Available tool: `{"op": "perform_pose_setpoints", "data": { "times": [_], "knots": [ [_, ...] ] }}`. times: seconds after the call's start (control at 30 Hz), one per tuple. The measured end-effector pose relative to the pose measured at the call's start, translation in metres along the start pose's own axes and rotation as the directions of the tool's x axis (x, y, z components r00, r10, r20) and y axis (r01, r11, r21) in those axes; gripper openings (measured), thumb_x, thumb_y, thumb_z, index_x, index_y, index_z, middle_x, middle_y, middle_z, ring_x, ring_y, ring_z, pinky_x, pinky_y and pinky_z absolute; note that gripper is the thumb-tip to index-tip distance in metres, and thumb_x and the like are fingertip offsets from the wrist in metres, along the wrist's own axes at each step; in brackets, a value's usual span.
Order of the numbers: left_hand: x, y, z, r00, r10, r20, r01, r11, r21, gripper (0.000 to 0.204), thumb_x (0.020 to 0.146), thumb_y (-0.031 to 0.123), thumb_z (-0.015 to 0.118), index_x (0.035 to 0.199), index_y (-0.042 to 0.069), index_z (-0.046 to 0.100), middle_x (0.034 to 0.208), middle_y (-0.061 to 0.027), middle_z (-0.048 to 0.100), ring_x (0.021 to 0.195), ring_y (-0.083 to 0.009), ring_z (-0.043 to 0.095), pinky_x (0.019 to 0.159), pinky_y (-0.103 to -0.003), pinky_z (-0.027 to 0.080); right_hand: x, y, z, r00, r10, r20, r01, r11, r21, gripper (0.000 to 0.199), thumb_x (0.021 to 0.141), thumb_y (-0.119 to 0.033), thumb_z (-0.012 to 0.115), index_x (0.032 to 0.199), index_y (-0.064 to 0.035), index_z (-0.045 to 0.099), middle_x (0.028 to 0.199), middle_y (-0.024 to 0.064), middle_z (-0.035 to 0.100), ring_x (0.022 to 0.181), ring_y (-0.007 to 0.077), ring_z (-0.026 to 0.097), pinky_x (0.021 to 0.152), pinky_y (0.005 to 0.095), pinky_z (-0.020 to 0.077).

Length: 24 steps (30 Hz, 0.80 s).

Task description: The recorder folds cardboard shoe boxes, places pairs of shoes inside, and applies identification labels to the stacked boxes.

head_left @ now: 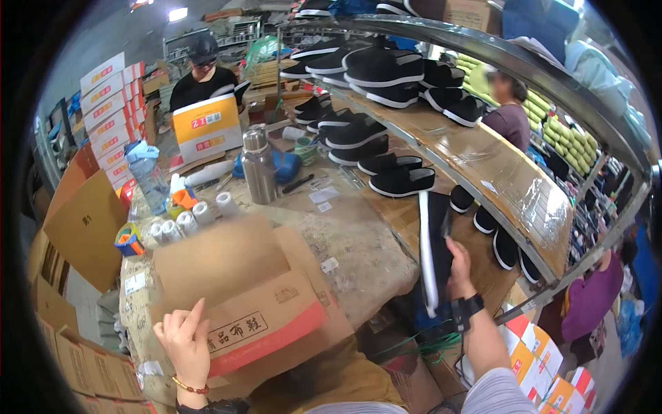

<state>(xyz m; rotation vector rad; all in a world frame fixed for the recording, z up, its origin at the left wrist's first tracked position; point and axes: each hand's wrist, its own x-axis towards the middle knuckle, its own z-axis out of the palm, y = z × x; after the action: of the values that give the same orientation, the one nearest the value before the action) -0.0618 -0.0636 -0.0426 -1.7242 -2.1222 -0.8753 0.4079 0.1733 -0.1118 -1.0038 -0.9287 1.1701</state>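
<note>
My right hand grips a black cloth shoe with a white sole, held upright beside the rack. The sole faces left, and a second shoe behind it cannot be made out. My left hand is raised at the near left edge of a brown cardboard shoebox with a red stripe. Its index finger points up, the other fingers are loosely bent, and nothing shows in it. The box's flap stands up, smeared by motion. The inside of the box is hidden from me.
A metal rack of black shoes stands right. On the table are a steel thermos, white rolls, tape and a water jug. A person behind holds a yellow-white box; another stands beyond the rack.
</note>
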Motion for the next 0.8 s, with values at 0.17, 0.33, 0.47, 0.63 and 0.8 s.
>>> {"op": "perform_pose_setpoints", "data": {
  "times": [0.17, 0.33, 0.47, 0.63, 0.8],
  "knots": [
    [-0.018, 0.015, 0.020, 0.965, 0.081, -0.248, -0.042, 0.986, 0.159, 0.026, 0.074, 0.006, 0.066, 0.096, 0.016, 0.073, 0.075, 0.0012, 0.053, 0.076, -0.0172, 0.051, 0.077, -0.035, 0.031, -0.083, 0.015, 0.081, 0.819, 0.033, 0.572, -0.461, 0.631, 0.624, 0.047, 0.096, -0.034, 0.047, 0.129, -0.0007, 0.050, 0.119, 0.0125, 0.060, 0.103, 0.0251, 0.061, 0.092, 0.0361, 0.0482],
    [-0.020, 0.066, 0.025, 0.997, 0.053, -0.053, -0.065, 0.969, -0.240, 0.040, 0.072, 0.005, 0.068, 0.112, 0.008, 0.066, 0.098, -0.0061, 0.063, 0.096, -0.0234, 0.057, 0.086, -0.039, 0.037, -0.117, 0.033, 0.137, 0.701, 0.025, 0.713, -0.630, 0.490, 0.602, 0.048, 0.096, -0.034, 0.046, 0.131, -0.0005, 0.047, 0.123, 0.0137, 0.058, 0.105, 0.0267, 0.060, 0.094, 0.0381, 0.0474],
    [0.003, 0.101, 0.019, 0.988, -0.156, 0.011, 0.076, 0.417, -0.906, 0.059, 0.083, 0.005, 0.066, 0.137, -0.004, 0.041, 0.111, -0.0135, 0.060, 0.113, -0.0228, 0.052, 0.101, -0.030, 0.037, -0.130, 0.030, 0.163, 0.663, 0.008, 0.749, -0.637, 0.531, 0.559, 0.049, 0.097, -0.034, 0.045, 0.132, -0.0003, 0.045, 0.125, 0.0147, 0.056, 0.108, 0.0280, 0.059, 0.096, 0.0398, 0.0468],
    [0.023, 0.033, -0.004, 0.902, 0.142, -0.408, -0.305, 0.877, -0.370, 0.054, 0.064, -0.005, 0.074, 0.116, 0.008, 0.065, 0.094, -0.0125, 0.059, 0.081, -0.0257, 0.059, 0.062, -0.032, 0.050, -0.147, -0.004, 0.208, 0.912, -0.046, 0.408, -0.188, 0.836, 0.515, 0.026, 0.089, -0.007, 0.055, 0.113, 0.0031, 0.057, 0.100, 0.0141, 0.066, 0.086, 0.0234, 0.066, 0.077, 0.0356, 0.0559],
    [-0.014, -0.016, 0.034, 0.937, 0.344, 0.053, -0.334, 0.932, -0.143, 0.030, 0.074, 0.005, 0.060, 0.101, 0.014, 0.069, 0.095, -0.0056, 0.063, 0.081, -0.0238, 0.062, 0.064, -0.032, 0.054, -0.131, -0.016, 0.264, 0.565, -0.612, 0.553, 0.617, 0.759, 0.210, 0.022, 0.084, -0.005, 0.060, 0.106, 0.0019, 0.060, 0.116, 0.0158, 0.060, 0.102, 0.0241, 0.060, 0.089, 0.0382, 0.0497]
  ]
}}
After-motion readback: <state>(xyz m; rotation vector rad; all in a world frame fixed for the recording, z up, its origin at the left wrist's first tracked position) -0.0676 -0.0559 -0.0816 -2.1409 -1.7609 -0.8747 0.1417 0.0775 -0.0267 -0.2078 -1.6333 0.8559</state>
